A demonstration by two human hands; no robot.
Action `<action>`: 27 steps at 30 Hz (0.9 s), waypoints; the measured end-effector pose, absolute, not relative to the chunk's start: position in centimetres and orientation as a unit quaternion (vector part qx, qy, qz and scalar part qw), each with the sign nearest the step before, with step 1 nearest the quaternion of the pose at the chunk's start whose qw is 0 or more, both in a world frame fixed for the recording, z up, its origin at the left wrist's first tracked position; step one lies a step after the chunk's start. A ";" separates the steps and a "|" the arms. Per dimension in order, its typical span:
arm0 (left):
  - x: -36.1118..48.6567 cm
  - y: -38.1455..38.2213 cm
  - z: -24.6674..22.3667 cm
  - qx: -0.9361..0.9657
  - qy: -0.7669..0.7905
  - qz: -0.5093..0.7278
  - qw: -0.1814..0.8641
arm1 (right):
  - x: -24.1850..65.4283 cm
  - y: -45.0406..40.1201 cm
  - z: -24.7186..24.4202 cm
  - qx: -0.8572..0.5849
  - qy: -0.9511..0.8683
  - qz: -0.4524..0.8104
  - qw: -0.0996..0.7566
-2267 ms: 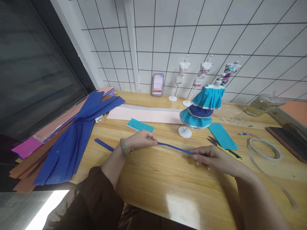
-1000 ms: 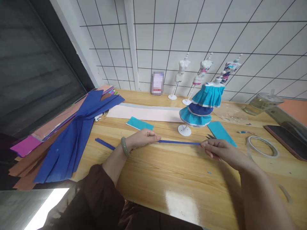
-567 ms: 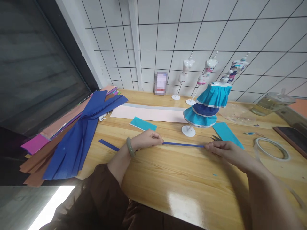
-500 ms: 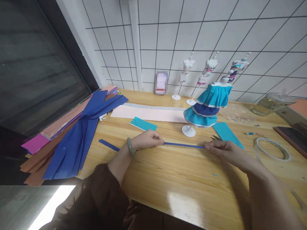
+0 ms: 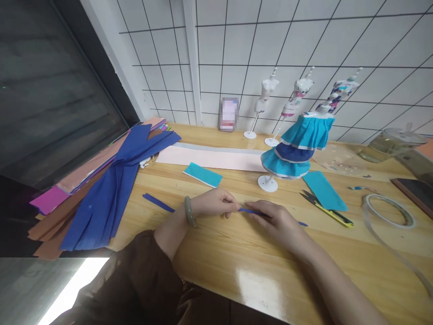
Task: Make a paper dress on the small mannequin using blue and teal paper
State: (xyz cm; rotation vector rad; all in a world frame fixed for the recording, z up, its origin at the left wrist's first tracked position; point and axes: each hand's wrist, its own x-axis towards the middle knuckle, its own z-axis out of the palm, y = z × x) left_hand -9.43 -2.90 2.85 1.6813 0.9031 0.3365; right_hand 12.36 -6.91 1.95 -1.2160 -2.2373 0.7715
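A narrow blue crepe-paper strip (image 5: 249, 211) runs between my two hands just above the table. My left hand (image 5: 218, 203), with a bracelet at the wrist, pinches it between thumb and fingertips. Close on its right, my right hand (image 5: 275, 221) has thumb and fingers closed along the same strip. One blue end shows past the right hand. Another blue length (image 5: 157, 202) emerges to the left of my left forearm; whether it is the same piece is hidden. Behind the hands stands a small white dress form wearing a tiered turquoise and blue paper dress (image 5: 296, 152).
Yellow-handled scissors (image 5: 338, 217) lie partly under a turquoise paper piece (image 5: 325, 192). A tape roll (image 5: 389, 211) is at right. Folded blue paper (image 5: 101, 203) lies left, a pale pink strip (image 5: 209, 158) behind. A phone (image 5: 229, 115) leans against the wall, beside more dress forms (image 5: 262, 108).
My right hand has moved left along the blue strip, close to my left hand, uncovering the scissors. My left hand has shifted slightly right. The view has tilted slightly.
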 end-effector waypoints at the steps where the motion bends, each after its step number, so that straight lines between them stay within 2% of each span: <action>1: -9.5 -2.9 3.0 0.712 0.384 0.145 0.570 | 12.5 -6.9 1.9 -0.446 -0.814 0.290 0.235; 5: -9.9 -2.7 3.5 0.695 0.391 0.130 0.590 | 13.0 -6.8 2.2 -0.449 -0.804 0.322 0.222; 13: -10.1 -2.7 3.4 0.710 0.418 0.130 0.552 | 12.7 -7.0 2.5 -0.491 -0.780 0.331 0.202; 20: -10.2 -2.4 3.3 0.717 0.406 0.170 0.541 | 13.0 -6.9 1.9 -0.481 -0.745 0.376 0.268; 27: -10.5 -2.2 3.0 0.657 0.387 0.183 0.621 | 12.9 -7.1 1.6 -0.540 -0.612 0.496 0.296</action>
